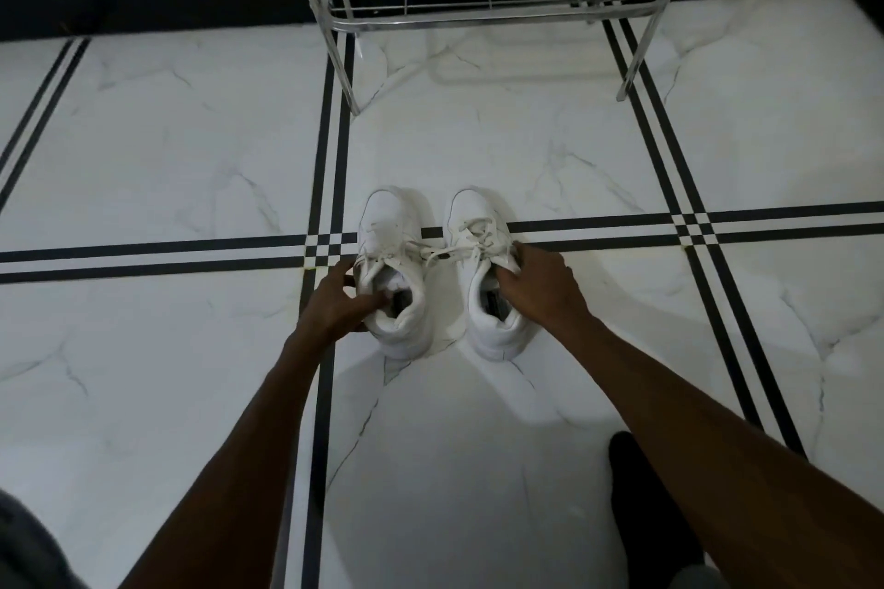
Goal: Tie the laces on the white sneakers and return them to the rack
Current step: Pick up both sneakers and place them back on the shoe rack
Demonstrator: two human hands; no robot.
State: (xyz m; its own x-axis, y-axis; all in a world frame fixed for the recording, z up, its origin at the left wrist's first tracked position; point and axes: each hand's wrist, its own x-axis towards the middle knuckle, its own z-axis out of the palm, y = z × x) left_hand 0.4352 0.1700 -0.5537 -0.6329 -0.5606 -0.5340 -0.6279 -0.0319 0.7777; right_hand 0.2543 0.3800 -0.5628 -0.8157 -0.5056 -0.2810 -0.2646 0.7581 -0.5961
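Two white sneakers stand side by side on the tiled floor, toes pointing away from me. My left hand (340, 301) grips the left sneaker (390, 225) at its collar, thumb inside the opening. My right hand (538, 285) holds the right sneaker (471, 215) at the right side of its collar, fingers tucked inside. White laces (437, 251) lie across both tongues and trail between the shoes; whether they are knotted is unclear. The metal wire rack (492, 22) stands further away, its lower shelf bare.
White marble floor tiles with black double stripes spread all around. A black skirting band runs along the wall behind the rack. A dark foot or sock (636, 493) rests at the lower right, and grey fabric (28, 550) shows at the lower left corner.
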